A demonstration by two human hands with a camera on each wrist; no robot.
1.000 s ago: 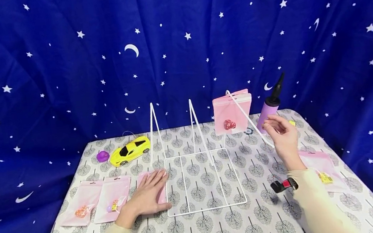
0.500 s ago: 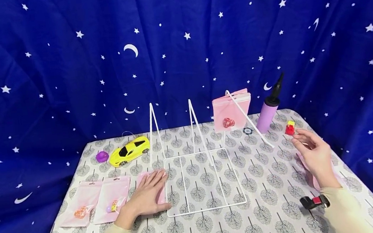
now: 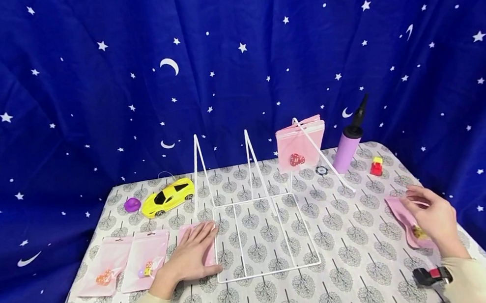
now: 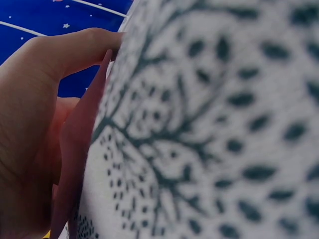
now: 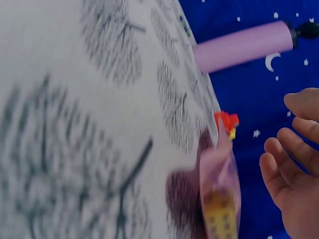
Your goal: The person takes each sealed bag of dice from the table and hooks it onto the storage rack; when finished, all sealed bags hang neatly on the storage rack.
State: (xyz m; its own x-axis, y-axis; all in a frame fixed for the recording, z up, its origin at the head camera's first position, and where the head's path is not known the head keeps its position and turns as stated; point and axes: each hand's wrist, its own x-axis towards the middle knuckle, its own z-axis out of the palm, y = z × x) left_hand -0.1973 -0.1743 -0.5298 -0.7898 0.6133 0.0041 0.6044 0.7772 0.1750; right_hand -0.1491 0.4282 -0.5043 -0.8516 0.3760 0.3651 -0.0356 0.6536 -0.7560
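Observation:
My left hand (image 3: 191, 255) lies with its fingers spread on a pink zip bag (image 3: 211, 253), beside the left edge of a white wire rack (image 3: 269, 273). In the left wrist view the bag's pink edge rises beside the thumb. On the right, my right hand (image 3: 434, 218) hovers over another pink zip bag (image 3: 402, 211) with a yellow item inside; the right wrist view shows a gap between its loosely bent fingers (image 5: 279, 172) and that bag. Pink bags (image 3: 297, 141), the front one showing a red dotted heart shape, hang from the rack's right arm.
Two more pink bags (image 3: 147, 253) lie at the left. Behind them are a yellow toy car (image 3: 169, 197) and a purple toy (image 3: 132, 204). A purple hand pump (image 3: 347, 153) and a red and yellow block toy (image 3: 376, 166) stand at the back right.
My right hand has moved from the rack's right arm, near the pump, to the right and down over the right pink bag. The left hand has stayed in place.

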